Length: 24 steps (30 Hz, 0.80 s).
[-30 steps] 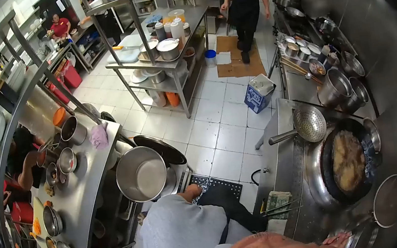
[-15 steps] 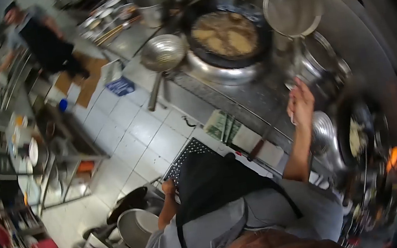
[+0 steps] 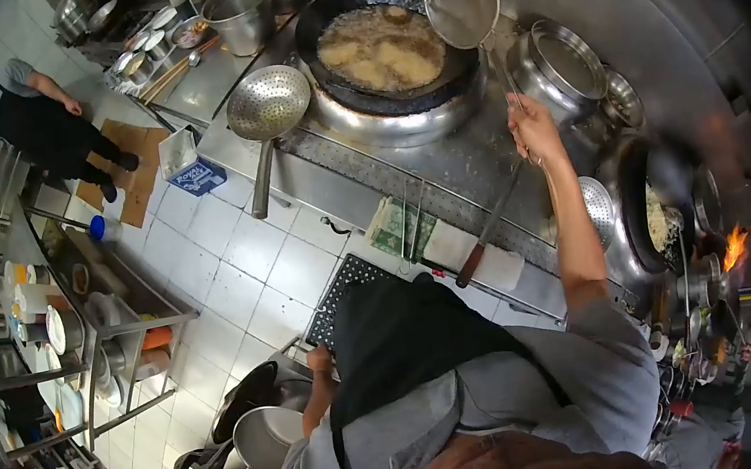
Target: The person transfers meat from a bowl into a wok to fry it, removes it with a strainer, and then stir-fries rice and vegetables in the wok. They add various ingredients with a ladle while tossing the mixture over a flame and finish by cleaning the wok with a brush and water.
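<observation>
My right hand [image 3: 534,126] is closed round the handle of a round mesh strainer [image 3: 461,1]. The strainer is held over the right edge of a black wok [image 3: 312,39], where golden pieces of food [image 3: 391,62] lie in bubbling oil. My left hand [image 3: 320,359] hangs low at my side with its fingers curled, near the black perforated mat [image 3: 332,302]; what it holds, if anything, is hidden. Left of the wok a perforated ladle [image 3: 268,103] rests at the counter, its handle sticking out over the edge.
A second wok [image 3: 638,200] with pale food stands at the right, near an open flame [image 3: 734,248]. Another person [image 3: 38,118] in a dark apron stands at the upper left. Metal pots [image 3: 239,15], folded cloths [image 3: 468,251], tongs and a shelf rack [image 3: 80,368] surround the work area.
My right hand and the strainer have moved up and left, closer to the wok, so the mesh now overlaps its rim. The view has shifted and sharpened. The other person's head has turned.
</observation>
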Each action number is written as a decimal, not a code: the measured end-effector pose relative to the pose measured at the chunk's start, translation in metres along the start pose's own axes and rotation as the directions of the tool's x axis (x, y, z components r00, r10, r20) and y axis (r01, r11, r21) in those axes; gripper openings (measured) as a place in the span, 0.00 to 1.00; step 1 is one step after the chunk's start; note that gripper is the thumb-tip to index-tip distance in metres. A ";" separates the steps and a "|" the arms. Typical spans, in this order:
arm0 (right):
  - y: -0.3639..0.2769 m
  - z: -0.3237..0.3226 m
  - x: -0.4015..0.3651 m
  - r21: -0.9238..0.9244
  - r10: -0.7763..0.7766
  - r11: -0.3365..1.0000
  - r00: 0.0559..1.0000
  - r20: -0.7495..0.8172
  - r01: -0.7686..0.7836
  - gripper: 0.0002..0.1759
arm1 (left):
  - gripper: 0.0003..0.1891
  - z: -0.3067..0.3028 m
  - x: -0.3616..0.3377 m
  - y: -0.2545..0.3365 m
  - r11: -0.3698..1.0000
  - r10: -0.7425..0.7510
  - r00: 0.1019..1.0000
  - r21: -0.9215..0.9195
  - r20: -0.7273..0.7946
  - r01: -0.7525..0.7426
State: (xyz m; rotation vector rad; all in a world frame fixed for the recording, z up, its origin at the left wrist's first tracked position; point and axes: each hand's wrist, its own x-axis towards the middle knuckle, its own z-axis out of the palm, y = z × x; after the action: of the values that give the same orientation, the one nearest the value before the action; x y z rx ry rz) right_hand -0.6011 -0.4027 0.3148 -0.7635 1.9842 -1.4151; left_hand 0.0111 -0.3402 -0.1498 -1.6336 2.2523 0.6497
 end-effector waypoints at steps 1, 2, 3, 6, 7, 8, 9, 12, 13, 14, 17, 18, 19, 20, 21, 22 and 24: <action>-0.001 -0.002 0.009 -0.046 0.015 0.999 0.999 0.031 -0.013 0.25 | 0.16 0.003 0.014 -0.007 0.997 0.013 0.999 0.072 -0.047 -0.009; -0.002 -0.003 0.016 -0.021 0.057 0.998 0.998 0.034 -0.056 0.25 | 0.16 0.008 0.027 -0.015 0.989 0.027 0.995 0.144 -0.091 -0.013; -0.006 -0.005 0.021 -0.034 0.095 0.995 0.992 0.079 -0.093 0.25 | 0.13 -0.024 0.031 -0.004 0.998 -0.048 0.984 0.026 -0.171 0.053; -0.027 -0.005 0.025 -0.004 0.219 0.975 0.955 0.198 -0.223 0.23 | 0.10 -0.081 0.079 -0.013 0.993 0.001 0.832 -0.096 -0.555 -0.065; -0.036 -0.002 0.024 0.055 0.264 0.957 0.936 0.234 -0.284 0.21 | 0.07 -0.109 0.105 -0.015 0.988 -0.094 0.850 -0.151 -0.519 0.017; -0.040 0.001 0.023 0.110 0.306 0.932 0.912 0.272 -0.345 0.19 | 0.05 -0.112 0.146 -0.030 0.836 -0.301 0.831 -0.549 -0.468 -0.006; -0.041 0.005 0.025 0.169 0.339 0.898 0.884 0.323 -0.406 0.17 | 0.05 -0.167 0.147 -0.014 0.934 -0.184 0.748 -0.351 -0.637 -0.069; -0.043 0.015 0.032 0.313 0.395 0.765 0.794 0.462 -0.563 0.12 | 0.16 -0.295 0.163 0.029 0.087 -0.554 0.807 -0.978 -0.204 -0.188; -0.044 0.020 0.037 0.348 0.404 0.717 0.767 0.499 -0.604 0.11 | 0.16 -0.319 0.165 0.039 0.007 -0.530 0.829 -0.978 -0.179 -0.206; -0.043 0.024 0.042 0.382 0.409 0.663 0.739 0.535 -0.644 0.09 | 0.16 -0.347 0.159 0.053 -0.070 -0.502 0.851 -0.973 -0.157 -0.221; -0.025 0.033 0.078 0.456 0.412 0.608 0.749 0.518 -0.650 0.10 | 0.16 -0.369 0.166 0.081 -0.082 -0.484 0.854 -0.962 -0.190 -0.260; -0.019 0.033 0.089 0.459 0.396 0.610 0.750 0.530 -0.646 0.09 | 0.16 -0.371 0.169 0.087 -0.053 -0.494 0.842 -0.959 -0.215 -0.277; -0.011 0.034 0.096 0.424 0.376 0.677 0.777 0.504 -0.602 0.11 | 0.15 -0.367 0.173 0.088 -0.013 -0.478 0.851 -0.967 -0.218 -0.255; -0.005 0.035 0.101 0.383 0.354 0.738 0.802 0.480 -0.555 0.12 | 0.15 -0.365 0.172 0.091 -0.012 -0.465 0.859 -0.968 -0.217 -0.251; -0.001 0.034 0.107 0.338 0.329 0.795 0.826 0.458 -0.504 0.14 | 0.15 -0.363 0.171 0.094 -0.010 -0.451 0.866 -0.969 -0.215 -0.246; -0.001 0.033 0.107 0.301 0.308 0.836 0.847 0.433 -0.458 0.15 | 0.15 -0.359 0.172 0.095 -0.029 -0.453 0.869 -0.971 -0.201 -0.239; 0.003 0.030 0.101 0.218 0.263 0.905 0.882 0.391 -0.366 0.17 | 0.15 -0.348 0.174 0.095 -0.064 -0.458 0.873 -0.973 -0.168 -0.220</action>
State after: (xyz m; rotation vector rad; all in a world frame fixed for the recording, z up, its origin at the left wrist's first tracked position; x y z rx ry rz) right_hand -0.6464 -0.4948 0.2913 -0.4895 1.5032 -1.2300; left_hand -0.1222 -0.6363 0.0848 -2.7945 1.5100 2.6621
